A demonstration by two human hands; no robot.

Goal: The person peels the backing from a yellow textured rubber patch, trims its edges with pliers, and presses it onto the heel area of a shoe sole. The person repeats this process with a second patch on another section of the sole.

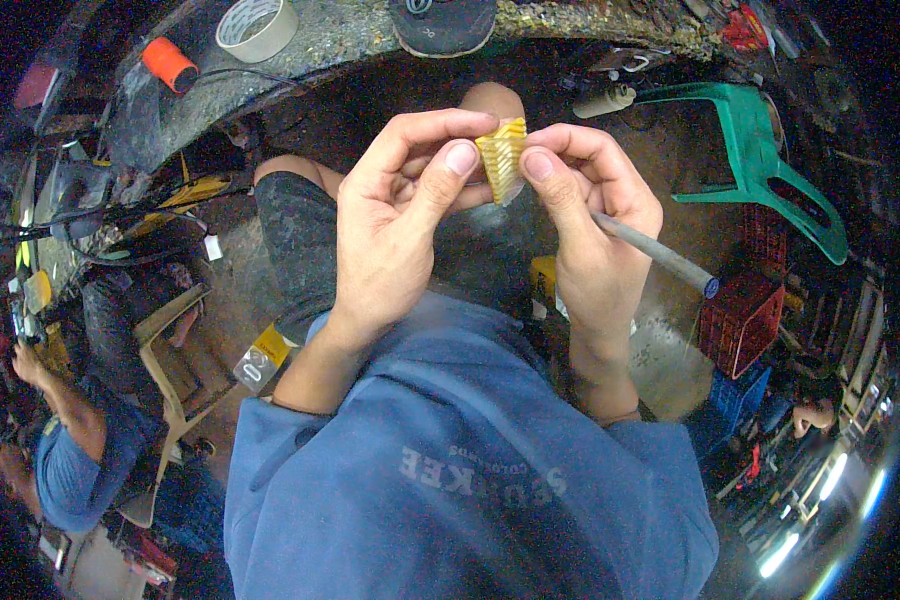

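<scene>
One ridged yellow piece (500, 160) is pinched in the left hand (390, 205) off a speckled bench's (340, 28) near edge, the right hand (605, 200) beside it gripping a gray rod (660, 252), faded lettering (485, 472) crossing a blue shirt (420, 400) above a workshop floor (660, 350).

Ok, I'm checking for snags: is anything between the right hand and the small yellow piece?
Nothing visible: the right hand sits beside the yellow piece, and the grey rod's visible part points away.
</scene>
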